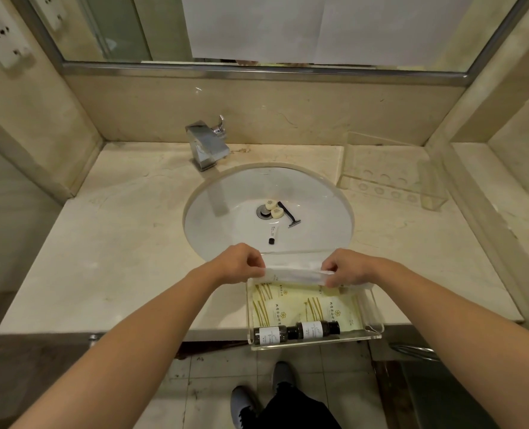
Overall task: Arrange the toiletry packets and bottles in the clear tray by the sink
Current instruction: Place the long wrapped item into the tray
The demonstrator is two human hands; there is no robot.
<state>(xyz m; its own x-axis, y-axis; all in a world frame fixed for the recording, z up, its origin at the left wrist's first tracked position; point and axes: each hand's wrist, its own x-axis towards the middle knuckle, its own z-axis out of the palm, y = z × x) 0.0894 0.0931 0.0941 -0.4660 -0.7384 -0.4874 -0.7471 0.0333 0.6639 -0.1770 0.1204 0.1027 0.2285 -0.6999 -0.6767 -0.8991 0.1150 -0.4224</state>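
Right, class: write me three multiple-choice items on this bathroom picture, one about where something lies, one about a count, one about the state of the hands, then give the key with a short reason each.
1. Where does the black razor lie?
A. in the clear tray
B. in the sink basin
C. on the floor

2. How many dark bottles lie in the clear tray?
A. one
B. two
C. four

3. What are the two hands doing?
A. both pinch one long clear packet
B. both rest flat on the counter
C. one turns the tap

Key:
1 B: the razor lies on the white basin beside the drain.
2 B: two dark bottles lie end to end along the tray's near edge.
3 A: the left hand and right hand each pinch an end of the long clear packet over the tray's far end.
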